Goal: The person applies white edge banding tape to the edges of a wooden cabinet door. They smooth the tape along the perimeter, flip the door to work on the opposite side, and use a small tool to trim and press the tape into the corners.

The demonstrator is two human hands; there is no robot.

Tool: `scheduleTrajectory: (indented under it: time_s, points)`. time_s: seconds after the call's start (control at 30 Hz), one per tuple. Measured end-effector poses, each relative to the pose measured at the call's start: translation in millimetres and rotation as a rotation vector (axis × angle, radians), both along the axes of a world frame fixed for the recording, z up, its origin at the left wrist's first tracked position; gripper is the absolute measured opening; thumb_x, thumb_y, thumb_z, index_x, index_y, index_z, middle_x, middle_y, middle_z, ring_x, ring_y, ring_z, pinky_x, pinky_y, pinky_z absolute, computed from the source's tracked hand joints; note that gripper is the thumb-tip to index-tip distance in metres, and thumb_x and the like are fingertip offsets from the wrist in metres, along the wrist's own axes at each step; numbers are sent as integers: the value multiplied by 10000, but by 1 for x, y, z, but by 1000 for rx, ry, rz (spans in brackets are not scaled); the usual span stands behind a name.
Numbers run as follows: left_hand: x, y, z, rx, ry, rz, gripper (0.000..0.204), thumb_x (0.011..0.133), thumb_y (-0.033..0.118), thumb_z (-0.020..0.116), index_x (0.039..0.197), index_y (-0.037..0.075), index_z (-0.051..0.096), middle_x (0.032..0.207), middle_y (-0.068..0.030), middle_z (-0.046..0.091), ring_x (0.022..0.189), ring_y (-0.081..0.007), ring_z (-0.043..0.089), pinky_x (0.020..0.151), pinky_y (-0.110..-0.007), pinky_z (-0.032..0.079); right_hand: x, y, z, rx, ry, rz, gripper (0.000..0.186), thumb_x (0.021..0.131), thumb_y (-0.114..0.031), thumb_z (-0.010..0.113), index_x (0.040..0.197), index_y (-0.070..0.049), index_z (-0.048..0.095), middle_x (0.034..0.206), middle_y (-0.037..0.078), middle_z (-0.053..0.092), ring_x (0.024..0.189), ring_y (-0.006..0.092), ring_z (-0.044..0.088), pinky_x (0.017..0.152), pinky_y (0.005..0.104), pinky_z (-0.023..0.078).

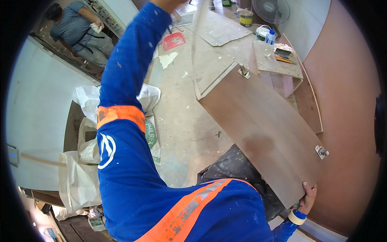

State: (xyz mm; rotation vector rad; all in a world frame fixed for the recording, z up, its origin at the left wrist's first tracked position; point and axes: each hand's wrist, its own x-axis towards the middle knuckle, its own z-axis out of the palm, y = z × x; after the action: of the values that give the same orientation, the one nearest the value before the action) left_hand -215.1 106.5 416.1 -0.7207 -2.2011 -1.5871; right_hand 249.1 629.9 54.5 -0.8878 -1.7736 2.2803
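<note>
Two metal cabinet hinges sit on the brown cabinet door, its lower edge clamped by the right hand; the left hand's grip I cannot tell.

Brown rectangular panel, aslant at right, metal hinges along one edge

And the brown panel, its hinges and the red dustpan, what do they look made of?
Brown panel: probably wood or laminate, fairly matte, with faint grain streaks.
Hinges: likely metal, silvery with glints.
Red dustpan: likely plastic, evenly coloured, thin-walled.
</note>
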Motion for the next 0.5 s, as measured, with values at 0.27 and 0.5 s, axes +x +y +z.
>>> scheduleTrajectory:
  time_s: [0.27,0.5]
  points:
    - [166,7,-147,-700,243,24,520,863,499,820,990,0,746,871,-168,725,757,-336,688,688,-449,543,6,4,3,34,0,-14,743,783,-100,881,1437,17,548,1321,152,677,1197,293,665,1088,423,510]
    - [172,-76,-331,-965,-321,351,355,819,355,876,901,36,743,929,-175,757,842,-379,735,745,-456,571,9,0,4,21,-2,-6,745,794,-96,879,1448,14,540,1334,146,671,1208,285,657,1094,420,501]
